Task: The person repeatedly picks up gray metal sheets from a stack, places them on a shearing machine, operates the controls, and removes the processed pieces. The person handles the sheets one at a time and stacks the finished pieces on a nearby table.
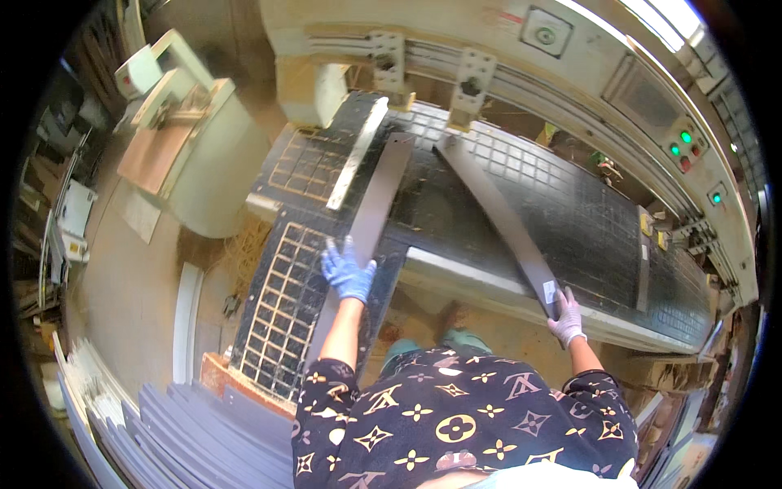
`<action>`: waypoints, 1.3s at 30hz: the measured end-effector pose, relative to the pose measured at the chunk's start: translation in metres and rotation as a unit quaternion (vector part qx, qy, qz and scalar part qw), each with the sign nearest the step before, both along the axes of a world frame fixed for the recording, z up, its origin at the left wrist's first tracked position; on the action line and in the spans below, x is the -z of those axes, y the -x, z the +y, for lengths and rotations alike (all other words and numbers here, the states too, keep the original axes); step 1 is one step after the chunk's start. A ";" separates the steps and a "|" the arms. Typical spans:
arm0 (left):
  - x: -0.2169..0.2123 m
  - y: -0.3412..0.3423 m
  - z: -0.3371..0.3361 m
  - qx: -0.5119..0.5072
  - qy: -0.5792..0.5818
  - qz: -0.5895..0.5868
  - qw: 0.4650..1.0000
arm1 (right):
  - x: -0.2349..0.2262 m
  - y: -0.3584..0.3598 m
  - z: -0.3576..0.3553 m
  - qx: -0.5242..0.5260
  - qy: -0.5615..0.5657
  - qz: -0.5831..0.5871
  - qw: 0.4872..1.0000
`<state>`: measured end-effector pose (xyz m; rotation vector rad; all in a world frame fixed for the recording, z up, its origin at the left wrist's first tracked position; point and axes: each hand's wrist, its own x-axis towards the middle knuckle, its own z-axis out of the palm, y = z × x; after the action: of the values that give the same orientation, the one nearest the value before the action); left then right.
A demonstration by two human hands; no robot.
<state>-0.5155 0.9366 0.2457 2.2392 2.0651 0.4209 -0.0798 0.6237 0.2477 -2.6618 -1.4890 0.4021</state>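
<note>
My left hand (349, 275), in a blue glove, lies with its fingers spread on a long dark grey board (380, 194). That board slants across the black machine table (428, 200), and its near end runs down beside my left forearm. In a pale glove, my right hand (568, 319) grips the near end of a second grey board (498, 202), just by a white label (550, 292). The far end of this second board rests on the table under the machine's carriage. The two boards lie apart, closer together at their far ends.
A large beige machine (586, 73) with a rail and lit green buttons (686, 137) spans the back. A light metal fence strip (358, 155) stands on the table. Several grey boards (204, 436) are stacked at the lower left. A beige cabinet (195, 163) stands at far left.
</note>
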 end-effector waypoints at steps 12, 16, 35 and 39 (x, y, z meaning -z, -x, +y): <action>0.040 0.004 0.057 -0.071 0.079 0.070 0.992 | 0.024 -0.030 -0.032 0.109 0.069 -0.005 0.992; 0.028 -0.011 0.067 -0.083 0.097 0.062 0.990 | 0.021 -0.035 -0.032 0.100 0.066 -0.004 0.993; -0.270 -0.408 0.185 0.362 -0.414 -0.052 0.833 | 0.018 0.109 -0.143 0.368 -0.013 0.067 0.927; -0.302 -0.426 0.206 0.307 -0.280 0.058 0.908 | -0.006 0.191 -0.175 0.477 -0.037 0.045 0.877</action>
<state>-0.0898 1.1425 0.5475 3.1244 1.2356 0.9181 -0.2711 0.4487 0.2542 -2.8297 -0.0438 0.3471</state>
